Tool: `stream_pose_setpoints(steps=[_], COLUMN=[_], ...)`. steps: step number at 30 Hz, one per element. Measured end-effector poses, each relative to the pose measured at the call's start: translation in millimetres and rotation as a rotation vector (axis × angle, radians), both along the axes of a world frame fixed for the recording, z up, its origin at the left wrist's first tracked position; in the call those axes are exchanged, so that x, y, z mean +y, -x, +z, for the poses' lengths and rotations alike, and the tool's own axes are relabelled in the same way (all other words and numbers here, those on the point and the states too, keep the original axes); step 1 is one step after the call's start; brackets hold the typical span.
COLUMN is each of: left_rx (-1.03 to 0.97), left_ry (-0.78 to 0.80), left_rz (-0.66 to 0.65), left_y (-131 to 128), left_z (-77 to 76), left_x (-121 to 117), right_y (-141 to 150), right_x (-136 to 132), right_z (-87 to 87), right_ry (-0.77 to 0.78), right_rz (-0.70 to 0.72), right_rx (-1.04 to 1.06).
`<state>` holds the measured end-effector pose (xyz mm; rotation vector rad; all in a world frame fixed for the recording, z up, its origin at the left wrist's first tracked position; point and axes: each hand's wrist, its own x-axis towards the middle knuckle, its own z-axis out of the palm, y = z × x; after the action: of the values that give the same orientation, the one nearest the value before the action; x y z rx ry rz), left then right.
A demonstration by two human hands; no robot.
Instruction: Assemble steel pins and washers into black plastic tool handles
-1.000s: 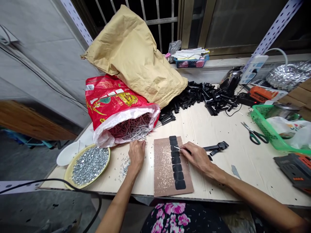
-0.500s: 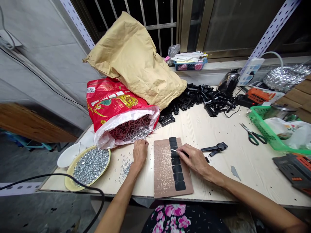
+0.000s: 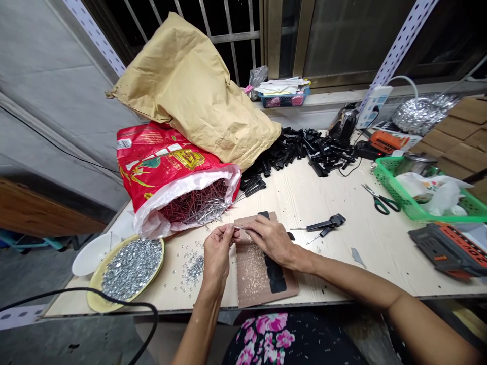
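Observation:
My left hand (image 3: 216,247) and my right hand (image 3: 268,238) meet above the top left corner of a brown board (image 3: 253,276) with a column of black pads. Both hands are closed in a pinch on a thin metal pin (image 3: 239,227) held between them. The left fingertips pinch its left end, where any small part is too small to make out. Loose small silver washers (image 3: 194,267) lie on the table under my left hand. A red sack (image 3: 167,167) full of long pins (image 3: 198,205) lies open just beyond my hands.
A yellow dish (image 3: 95,299) of silver washers sits front left beside a white dish (image 3: 89,253). A tan paper sack (image 3: 198,96) leans behind, a heap of black plastic parts (image 3: 304,149) lies beyond, two black parts (image 3: 325,225) right of the board. Scissors (image 3: 378,198), green basket (image 3: 395,195), orange-black case (image 3: 449,248) at right.
My left hand lifted off the table by the sack and my right hand moved left off the black pads. They now meet over the board's corner, both pinching the pin.

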<state>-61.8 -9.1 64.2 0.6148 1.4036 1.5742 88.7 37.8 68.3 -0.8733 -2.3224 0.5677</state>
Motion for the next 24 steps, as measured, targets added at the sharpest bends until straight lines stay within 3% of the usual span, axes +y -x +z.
stream_pose_setpoints(steps=[6,12,19,24], left_rx=[-0.093,-0.007,-0.025,-0.146], left_ry=[-0.024,-0.041,0.026,0.077], left_rz=[0.004,-0.009,-0.022,-0.048], left_y=[-1.1,1.2,0.8,-2.2], left_z=[0.0,-2.0,-3.2,-6.0], left_x=[-0.6,-2.6,0.5,2.3], right_y=[-3.4,-1.8,-0.6,-3.2], right_x=[-1.6,-3.1,-6.7,-5.4], right_z=[2.2,0.9,-2.4,-10.0], right_ry=[-0.066,-0.144,-0.249,-0.338], right_rz=[-0.045,-0.086,-0.159,-0.171], right_rx=[-0.061,-0.139,-0.189,-0.230])
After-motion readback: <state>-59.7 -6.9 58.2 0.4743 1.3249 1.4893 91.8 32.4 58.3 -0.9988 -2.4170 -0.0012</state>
